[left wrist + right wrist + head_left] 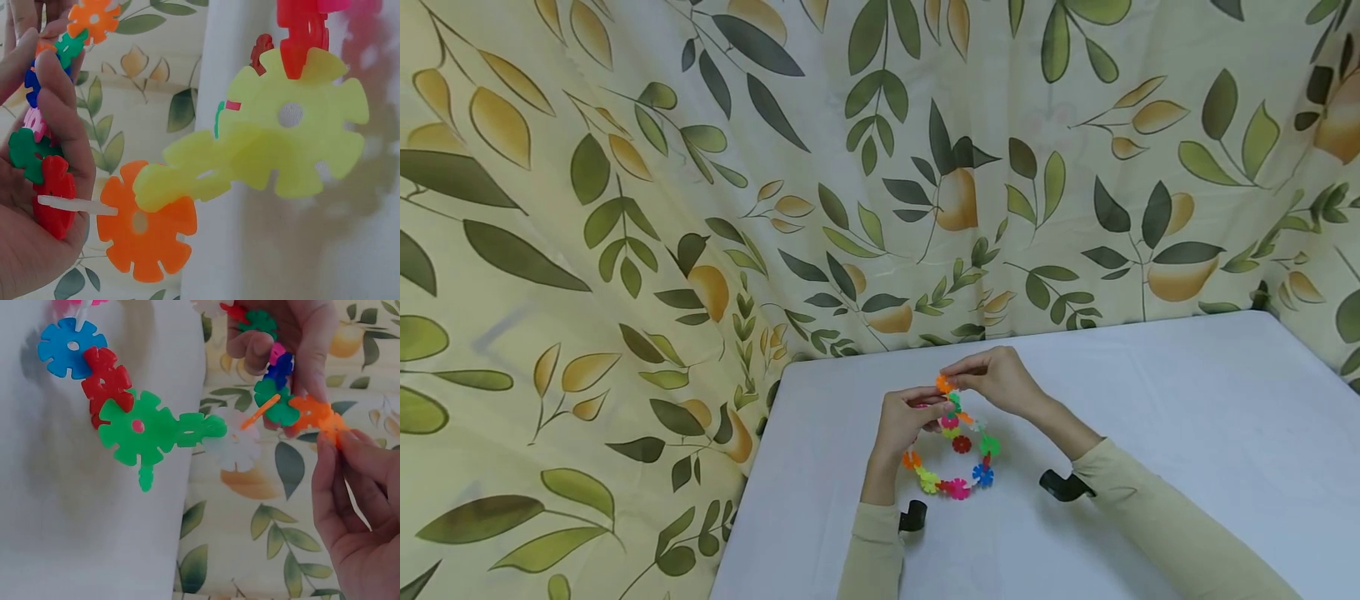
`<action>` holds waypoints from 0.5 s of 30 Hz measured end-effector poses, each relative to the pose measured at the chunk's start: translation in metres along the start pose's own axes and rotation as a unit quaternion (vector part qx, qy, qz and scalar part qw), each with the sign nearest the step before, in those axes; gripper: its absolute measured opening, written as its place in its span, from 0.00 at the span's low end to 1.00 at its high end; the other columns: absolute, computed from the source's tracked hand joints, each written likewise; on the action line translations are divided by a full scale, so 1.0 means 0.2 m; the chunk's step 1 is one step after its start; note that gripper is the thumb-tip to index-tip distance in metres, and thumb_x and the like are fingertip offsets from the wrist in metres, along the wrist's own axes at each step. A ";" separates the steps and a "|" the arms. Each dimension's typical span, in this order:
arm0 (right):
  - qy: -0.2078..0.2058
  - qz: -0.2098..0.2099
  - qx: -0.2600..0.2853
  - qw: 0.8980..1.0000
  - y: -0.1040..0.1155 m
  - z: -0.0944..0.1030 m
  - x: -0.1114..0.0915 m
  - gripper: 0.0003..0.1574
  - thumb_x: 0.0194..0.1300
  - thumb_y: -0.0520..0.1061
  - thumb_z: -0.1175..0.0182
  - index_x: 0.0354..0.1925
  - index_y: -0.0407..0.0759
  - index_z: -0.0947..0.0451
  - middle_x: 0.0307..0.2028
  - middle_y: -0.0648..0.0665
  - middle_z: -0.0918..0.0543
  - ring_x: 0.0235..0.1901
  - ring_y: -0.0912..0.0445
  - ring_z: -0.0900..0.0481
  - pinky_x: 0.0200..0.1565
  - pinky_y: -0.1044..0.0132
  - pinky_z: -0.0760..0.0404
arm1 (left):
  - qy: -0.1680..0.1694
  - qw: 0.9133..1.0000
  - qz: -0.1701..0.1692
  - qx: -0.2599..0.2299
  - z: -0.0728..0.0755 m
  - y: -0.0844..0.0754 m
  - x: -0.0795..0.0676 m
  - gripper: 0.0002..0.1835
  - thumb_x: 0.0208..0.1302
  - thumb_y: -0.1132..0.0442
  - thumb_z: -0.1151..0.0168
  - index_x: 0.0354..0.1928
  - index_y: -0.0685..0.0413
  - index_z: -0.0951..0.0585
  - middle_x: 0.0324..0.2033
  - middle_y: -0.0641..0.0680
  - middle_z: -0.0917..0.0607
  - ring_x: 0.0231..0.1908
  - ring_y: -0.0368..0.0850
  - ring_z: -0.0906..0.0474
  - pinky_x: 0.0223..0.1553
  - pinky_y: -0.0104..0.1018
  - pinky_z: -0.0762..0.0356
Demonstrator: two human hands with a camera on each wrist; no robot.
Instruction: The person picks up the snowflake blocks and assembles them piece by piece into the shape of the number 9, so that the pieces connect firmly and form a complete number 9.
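A ring-shaped chain of colourful plastic snowflake discs (957, 489) hangs from both hands over the white table. My left hand (901, 423) holds the chain at its upper left, its fingers round a stretch of green, blue, pink and red discs. Between thumb and fingertips, my right hand (1006, 382) pinches an orange snowflake disc (335, 428) at the top, beside another orange piece that meets a green disc (275, 403). Lower in the loop are a yellow disc (294, 119), an orange disc (147, 231) and a blue disc (65, 347).
The white-covered table (1187, 433) runs back to a leaf-patterned curtain (880, 183), which also lines the left side. Black wrist mounts (1066, 485) stick out from both sleeves. A dark red disc (962, 444) shows inside the loop in the head view.
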State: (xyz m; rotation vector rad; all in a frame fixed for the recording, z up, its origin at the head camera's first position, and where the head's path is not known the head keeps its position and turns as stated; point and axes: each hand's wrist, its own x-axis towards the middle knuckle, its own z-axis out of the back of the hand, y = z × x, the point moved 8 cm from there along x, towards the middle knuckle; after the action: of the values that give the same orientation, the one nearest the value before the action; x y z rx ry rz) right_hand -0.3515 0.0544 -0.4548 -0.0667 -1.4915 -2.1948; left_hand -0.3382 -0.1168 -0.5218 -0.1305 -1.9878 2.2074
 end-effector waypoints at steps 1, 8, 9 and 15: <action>0.003 0.000 -0.002 1.000 0.00 0.00 0.00 0.10 0.66 0.34 0.30 0.45 0.41 0.08 0.40 0.44 0.08 0.38 0.53 0.09 0.42 0.65 0.13 | -0.002 1.000 -0.001 0.004 0.00 0.00 0.00 0.13 0.61 0.60 0.21 0.47 0.53 0.09 0.34 0.53 0.09 0.21 0.44 0.15 0.29 0.32 0.17; 0.028 0.009 -0.021 0.999 0.01 -0.02 -0.01 0.10 0.66 0.32 0.30 0.44 0.42 0.08 0.40 0.46 0.08 0.39 0.55 0.10 0.43 0.65 0.13 | 0.008 1.000 -0.003 0.028 0.00 0.01 0.00 0.13 0.60 0.58 0.21 0.45 0.55 0.09 0.31 0.52 0.09 0.19 0.43 0.18 0.25 0.33 0.26; 0.030 0.011 -0.026 0.999 0.01 -0.02 -0.01 0.11 0.66 0.32 0.30 0.44 0.42 0.08 0.40 0.46 0.08 0.39 0.55 0.10 0.42 0.65 0.13 | 0.009 1.000 -0.005 0.029 -0.01 0.00 0.00 0.14 0.60 0.57 0.20 0.45 0.56 0.09 0.32 0.52 0.09 0.19 0.43 0.18 0.25 0.33 0.27; 0.016 0.008 -0.030 0.999 -0.02 -0.02 -0.01 0.10 0.67 0.35 0.30 0.45 0.44 0.08 0.40 0.47 0.08 0.36 0.58 0.10 0.39 0.66 0.13 | 0.004 0.999 -0.015 0.034 -0.01 0.00 0.00 0.15 0.60 0.57 0.20 0.45 0.57 0.09 0.31 0.53 0.09 0.18 0.43 0.17 0.24 0.35 0.25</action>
State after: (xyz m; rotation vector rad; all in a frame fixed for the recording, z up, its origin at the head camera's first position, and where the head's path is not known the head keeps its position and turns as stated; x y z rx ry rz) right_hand -0.3510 0.0529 -0.4597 -0.0619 -1.4031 -2.2183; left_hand -0.3383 -0.1149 -0.5226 -0.0996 -1.8961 2.2478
